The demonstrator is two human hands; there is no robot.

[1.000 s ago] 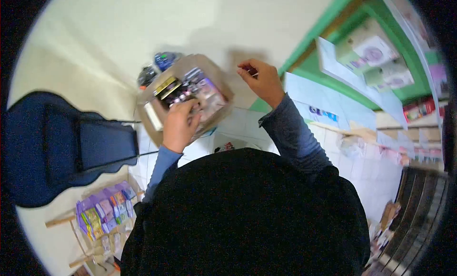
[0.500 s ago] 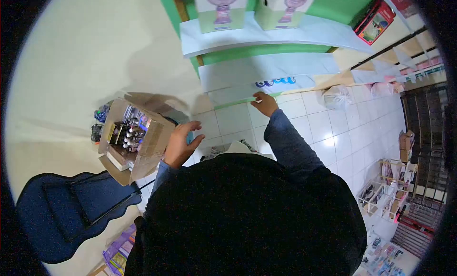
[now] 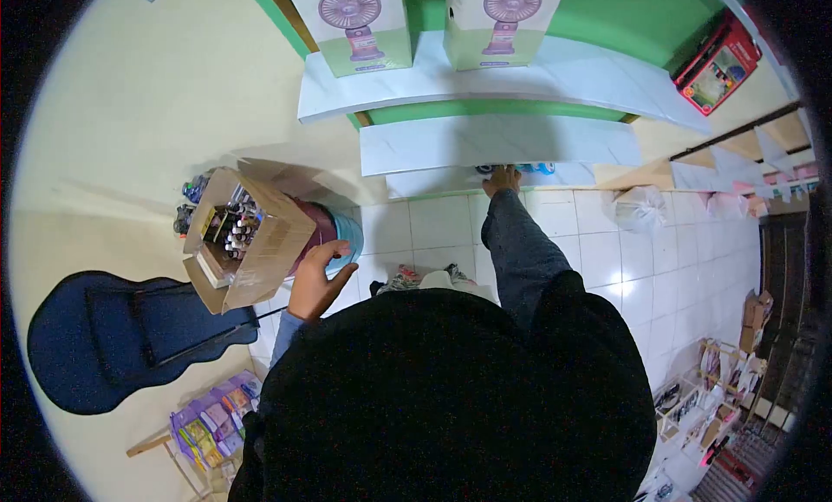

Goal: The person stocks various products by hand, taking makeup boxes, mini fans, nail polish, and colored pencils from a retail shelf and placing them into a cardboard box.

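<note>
My right hand (image 3: 501, 182) reaches in at the front of the lowest shelf (image 3: 568, 174), under the edge of the white marbled shelf (image 3: 494, 142) above it. Its fingertips are at a row of small blue round items (image 3: 543, 168), whose kind I cannot make out. Partly hidden there, the fingers do not show whether they grip one. My left hand (image 3: 319, 281) hangs in the air with fingers and thumb apart, holding nothing. Just left of it is an open cardboard box (image 3: 277, 238) full of small bottles (image 3: 242, 233) and packets.
Two fan boxes (image 3: 364, 34) stand on the upper shelf (image 3: 520, 69), with a red box (image 3: 719, 69) at its right end. A light-blue container (image 3: 348, 238) is beside the carton. A black guitar-shaped case (image 3: 130, 342) lies left. Plastic bags (image 3: 640, 207) sit on the tiled floor (image 3: 598, 277).
My right hand has moved forward from over the floor to the blue items on the lowest shelf. My left hand stays raised and open beside the carton. The view has shifted slightly.
</note>
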